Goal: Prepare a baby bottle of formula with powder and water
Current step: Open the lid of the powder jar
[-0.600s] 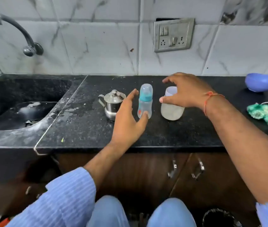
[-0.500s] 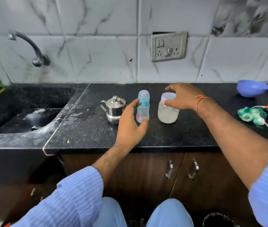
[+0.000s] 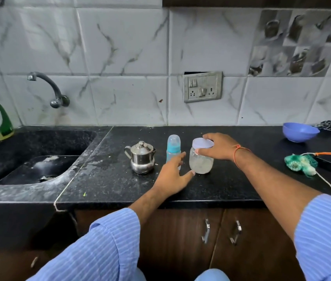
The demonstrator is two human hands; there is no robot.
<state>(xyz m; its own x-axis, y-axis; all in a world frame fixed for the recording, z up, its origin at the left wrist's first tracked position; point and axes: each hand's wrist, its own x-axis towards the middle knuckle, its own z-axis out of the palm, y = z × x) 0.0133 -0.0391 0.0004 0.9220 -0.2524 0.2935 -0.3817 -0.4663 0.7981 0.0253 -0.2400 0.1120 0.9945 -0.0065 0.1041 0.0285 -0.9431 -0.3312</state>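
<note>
- Black speckled stone counter (image 3: 231,185) is running left into a sunken sink (image 3: 35,159), with bare room along its front edge at 6 o'clock.
- One rounded steel pot (image 3: 142,157) is standing lidded at 9 o'clock of the bottle.
- One slim baby bottle (image 3: 173,146), blue-capped, is standing upright mid-counter.
- Left hand (image 3: 172,177) is reaching with fingers spread, in front of the bottle's base; contact is unclear.
- One clear jar (image 3: 201,159) of pale powder is standing at the bottle's 3 o'clock.
- Right hand (image 3: 218,147) is curling around the jar's lid.
- One blue bowl (image 3: 300,132) is sitting at far right.
</note>
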